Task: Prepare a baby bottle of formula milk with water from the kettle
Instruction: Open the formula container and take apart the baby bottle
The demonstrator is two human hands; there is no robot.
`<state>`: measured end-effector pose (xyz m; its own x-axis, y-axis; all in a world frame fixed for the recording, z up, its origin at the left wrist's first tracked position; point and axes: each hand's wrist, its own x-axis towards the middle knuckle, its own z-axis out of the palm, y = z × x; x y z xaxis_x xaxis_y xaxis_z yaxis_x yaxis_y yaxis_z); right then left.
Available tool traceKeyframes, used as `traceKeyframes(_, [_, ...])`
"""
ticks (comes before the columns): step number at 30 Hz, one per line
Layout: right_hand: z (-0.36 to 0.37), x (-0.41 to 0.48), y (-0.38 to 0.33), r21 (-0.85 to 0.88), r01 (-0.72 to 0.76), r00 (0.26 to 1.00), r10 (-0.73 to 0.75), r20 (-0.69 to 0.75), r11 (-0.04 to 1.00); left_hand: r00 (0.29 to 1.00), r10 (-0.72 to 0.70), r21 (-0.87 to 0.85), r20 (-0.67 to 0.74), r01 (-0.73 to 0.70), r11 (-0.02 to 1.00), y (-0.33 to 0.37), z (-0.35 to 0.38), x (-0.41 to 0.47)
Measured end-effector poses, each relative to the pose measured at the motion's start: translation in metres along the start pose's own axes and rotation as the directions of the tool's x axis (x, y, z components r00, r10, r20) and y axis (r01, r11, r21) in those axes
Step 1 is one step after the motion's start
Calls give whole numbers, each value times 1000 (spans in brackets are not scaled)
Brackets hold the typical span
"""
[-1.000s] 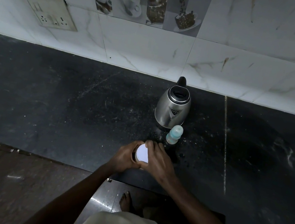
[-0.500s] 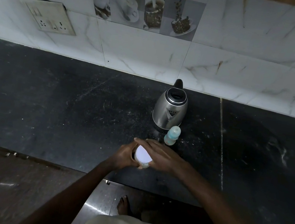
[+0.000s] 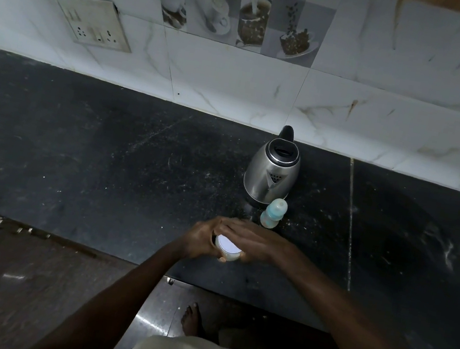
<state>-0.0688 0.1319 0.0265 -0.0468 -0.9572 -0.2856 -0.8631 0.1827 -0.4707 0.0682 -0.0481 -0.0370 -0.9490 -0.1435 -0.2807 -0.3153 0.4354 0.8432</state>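
A small white-lidded formula jar (image 3: 227,247) stands on the dark countertop (image 3: 102,168) near its front edge. My left hand (image 3: 199,241) grips the jar's side from the left. My right hand (image 3: 254,239) lies over the lid from the right, fingers wrapped round its rim. Just behind the hands stands a small baby bottle (image 3: 273,213) with a pale blue cap, upright. Behind that sits a steel electric kettle (image 3: 271,178) with a black lid and handle, close to the wall.
A tiled wall (image 3: 238,78) backs the counter, with a switch-and-socket plate (image 3: 94,23) at the left. The counter's front edge (image 3: 59,240) runs below my hands. A bare foot (image 3: 192,320) and dark floor show beneath it.
My right hand has turned on the lid, its fingers swinging further left across the jar. The jar stays where it was, and the camera has tilted slightly.
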Motion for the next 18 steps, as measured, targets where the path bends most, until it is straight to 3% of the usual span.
traceKeyframes(6, [-34, -4, -11, 74, 75, 996, -71, -57, 994, 999, 17, -37, 32, -16, 999, 5, -2, -2])
traceKeyframes(10, [-44, 3, -12, 355, 14, 951, 97, -293, 935, 993, 114, -224, -20, -115, 968, 18, -4, -7])
traceKeyframes(12, [-37, 1, -20, 601, 24, 888, 259, -381, 799, 981, 128, -323, -143, -168, 931, 30, -5, -16])
traceKeyframes(15, [-24, 6, -42, 896, 87, 846, 442, -297, 435, 949, 100, -389, -299, -217, 895, 50, -10, -29])
traceKeyframes(16, [-20, 8, -46, 918, 82, 845, 461, -270, 387, 933, 88, -384, -350, -229, 895, 51, -12, -32])
traceKeyframes(18, [-14, 9, -51, 905, 49, 871, 425, -246, 423, 903, 66, -380, -425, -244, 892, 46, -19, -37])
